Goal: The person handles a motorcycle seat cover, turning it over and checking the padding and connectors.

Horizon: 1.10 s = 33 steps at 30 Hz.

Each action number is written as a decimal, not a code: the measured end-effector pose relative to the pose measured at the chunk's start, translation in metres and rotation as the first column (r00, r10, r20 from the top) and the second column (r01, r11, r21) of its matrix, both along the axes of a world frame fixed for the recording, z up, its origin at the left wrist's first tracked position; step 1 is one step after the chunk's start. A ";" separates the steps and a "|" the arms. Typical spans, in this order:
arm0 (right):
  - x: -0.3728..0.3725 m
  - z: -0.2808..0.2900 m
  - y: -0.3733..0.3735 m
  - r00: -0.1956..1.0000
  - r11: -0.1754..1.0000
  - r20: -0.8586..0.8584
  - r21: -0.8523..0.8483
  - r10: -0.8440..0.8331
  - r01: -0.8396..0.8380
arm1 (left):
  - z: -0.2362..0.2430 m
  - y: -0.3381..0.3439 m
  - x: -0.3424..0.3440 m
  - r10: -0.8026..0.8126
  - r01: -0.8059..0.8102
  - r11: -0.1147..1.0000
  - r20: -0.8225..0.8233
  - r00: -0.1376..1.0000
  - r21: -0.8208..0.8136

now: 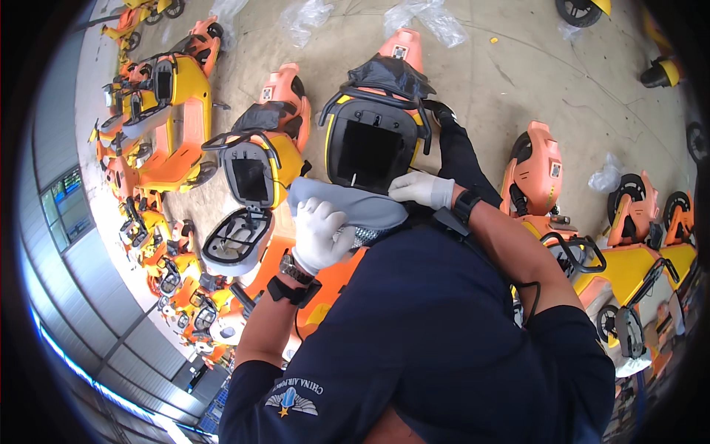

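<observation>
An orange and yellow scooter has its black storage compartment (370, 155) open in front of me. Its grey seat (347, 200) is tipped back toward my body, with a patterned underside edge showing. My left hand (320, 235), in a white glove, is curled at the seat's left part; what its fingers hold is unclear. My right hand (420, 189), also gloved, grips the seat's upper edge beside the compartment. Black bundled material (388, 74) lies over the scooter's far end, beyond a black rail.
Another open scooter (251, 174) stands close on my left. More scooters crowd the left side (174, 140) and right side (629, 274). Crumpled clear plastic (425, 26) lies on the concrete floor (503, 89). My dark-trousered leg (466, 159) and shoe show beside the scooter.
</observation>
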State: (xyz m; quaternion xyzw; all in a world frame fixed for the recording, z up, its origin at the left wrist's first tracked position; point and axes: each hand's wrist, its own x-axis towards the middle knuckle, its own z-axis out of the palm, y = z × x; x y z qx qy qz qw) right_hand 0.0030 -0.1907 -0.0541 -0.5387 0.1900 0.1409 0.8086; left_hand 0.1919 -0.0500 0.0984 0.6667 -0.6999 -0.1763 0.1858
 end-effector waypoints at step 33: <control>-0.026 0.031 0.002 0.947 0.759 0.221 -0.567 -0.235 0.321 | -0.016 -0.033 -0.061 -0.145 0.077 0.977 0.356 0.923 0.198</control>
